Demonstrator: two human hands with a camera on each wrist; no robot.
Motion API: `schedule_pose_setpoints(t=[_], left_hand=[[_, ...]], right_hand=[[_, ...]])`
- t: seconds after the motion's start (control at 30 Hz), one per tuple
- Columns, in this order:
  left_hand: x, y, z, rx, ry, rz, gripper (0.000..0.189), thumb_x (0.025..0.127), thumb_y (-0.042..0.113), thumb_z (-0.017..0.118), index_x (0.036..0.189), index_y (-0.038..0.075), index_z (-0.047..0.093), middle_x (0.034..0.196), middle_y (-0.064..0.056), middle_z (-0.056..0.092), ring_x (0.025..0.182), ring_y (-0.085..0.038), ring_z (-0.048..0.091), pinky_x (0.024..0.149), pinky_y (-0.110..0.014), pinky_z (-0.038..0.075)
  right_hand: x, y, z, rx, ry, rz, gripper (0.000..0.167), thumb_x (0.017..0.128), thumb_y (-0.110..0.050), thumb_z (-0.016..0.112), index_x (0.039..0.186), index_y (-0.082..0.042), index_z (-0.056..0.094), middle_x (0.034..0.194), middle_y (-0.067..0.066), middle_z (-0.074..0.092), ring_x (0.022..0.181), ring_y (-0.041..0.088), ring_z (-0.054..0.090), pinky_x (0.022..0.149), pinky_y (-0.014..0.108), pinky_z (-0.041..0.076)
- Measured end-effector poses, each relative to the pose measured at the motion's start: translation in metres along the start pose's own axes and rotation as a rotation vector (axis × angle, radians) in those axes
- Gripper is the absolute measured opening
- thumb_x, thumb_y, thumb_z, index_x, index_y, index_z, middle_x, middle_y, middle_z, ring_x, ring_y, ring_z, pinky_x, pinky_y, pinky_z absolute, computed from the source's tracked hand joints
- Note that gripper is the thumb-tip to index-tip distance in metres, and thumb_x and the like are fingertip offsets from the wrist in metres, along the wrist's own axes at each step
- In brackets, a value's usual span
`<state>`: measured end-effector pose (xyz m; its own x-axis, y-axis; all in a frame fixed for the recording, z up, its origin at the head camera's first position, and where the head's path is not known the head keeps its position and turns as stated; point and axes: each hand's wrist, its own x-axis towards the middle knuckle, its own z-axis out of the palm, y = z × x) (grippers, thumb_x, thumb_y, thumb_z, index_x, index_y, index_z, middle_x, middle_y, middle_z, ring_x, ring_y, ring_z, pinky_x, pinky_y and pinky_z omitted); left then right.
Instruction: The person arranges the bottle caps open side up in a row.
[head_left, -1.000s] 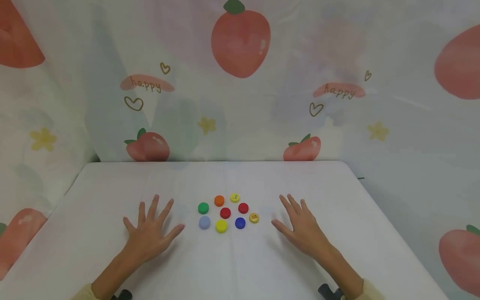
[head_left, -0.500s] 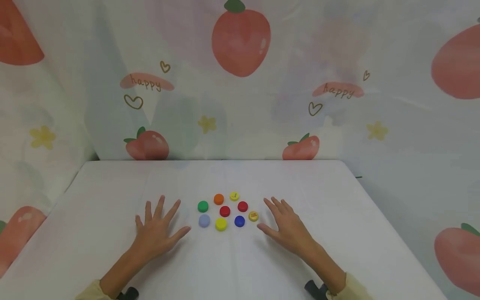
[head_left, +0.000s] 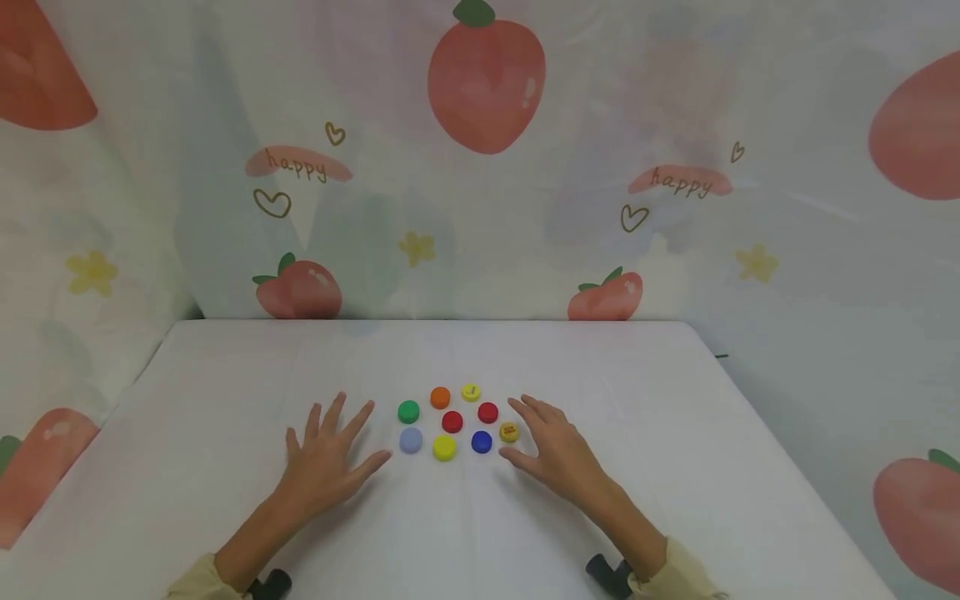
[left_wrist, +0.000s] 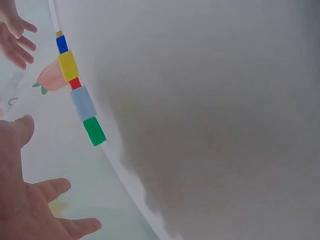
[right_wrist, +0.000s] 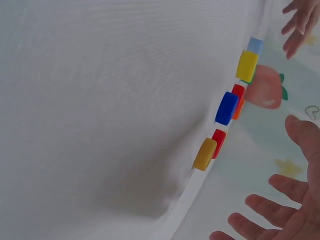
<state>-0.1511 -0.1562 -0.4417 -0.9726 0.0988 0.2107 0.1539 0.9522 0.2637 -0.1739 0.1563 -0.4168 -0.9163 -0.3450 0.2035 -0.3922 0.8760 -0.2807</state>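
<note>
Several round bottle caps lie in a loose cluster mid-table in the head view. Along its left are a green cap point(head_left: 408, 412) and a light blue cap point(head_left: 410, 441); a yellow cap point(head_left: 444, 447) and a dark blue cap point(head_left: 482, 442) are in front. Two red caps point(head_left: 452, 422) are further in, with an orange cap point(head_left: 440, 397) and a smaller yellow cap point(head_left: 471, 392) behind. My left hand point(head_left: 322, 467) hovers left of the group, fingers spread, holding nothing. On the other side my right hand point(head_left: 562, 458) hovers with fingers extended, its thumb close to the gold cap point(head_left: 509, 432).
A white table point(head_left: 465, 533) spreads beneath both hands. Behind it and at the sides hangs a pale curtain point(head_left: 495, 275) printed with peaches, flowers and writing. Black wrist mounts point(head_left: 609, 575) sit near the light yellow sleeves point(head_left: 671, 575).
Both hands have moved inward toward the caps, the left to the right and the right to the left. The right hand's fingers are closer together. The caps stay in place.
</note>
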Motion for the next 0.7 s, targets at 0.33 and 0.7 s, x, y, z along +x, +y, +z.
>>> schedule_pose_setpoints(t=[0.33, 0.7], left_hand=[[0.002, 0.007, 0.002, -0.015, -0.032, 0.010, 0.070, 0.083, 0.055, 0.061, 0.141, 0.018, 0.045, 0.145, -0.022, 0.034, 0.128, -0.051, 0.029, 0.089, -0.076, 0.021], [0.004, 0.010, 0.001, -0.050, -0.043, 0.030, 0.065, 0.083, 0.044, 0.068, 0.137, 0.012, 0.050, 0.135, -0.024, 0.043, 0.119, -0.044, 0.043, 0.090, -0.067, 0.034]], right_hand=[[0.011, -0.014, 0.010, 0.060, -0.017, 0.008, 0.068, 0.079, -0.037, 0.075, 0.137, -0.015, 0.048, 0.136, 0.010, 0.049, 0.124, 0.028, 0.046, 0.085, 0.044, 0.050], [0.020, -0.028, 0.018, 0.095, -0.075, 0.009, 0.064, 0.080, -0.036, 0.074, 0.135, -0.013, 0.050, 0.128, 0.008, 0.055, 0.117, 0.025, 0.052, 0.082, 0.039, 0.051]])
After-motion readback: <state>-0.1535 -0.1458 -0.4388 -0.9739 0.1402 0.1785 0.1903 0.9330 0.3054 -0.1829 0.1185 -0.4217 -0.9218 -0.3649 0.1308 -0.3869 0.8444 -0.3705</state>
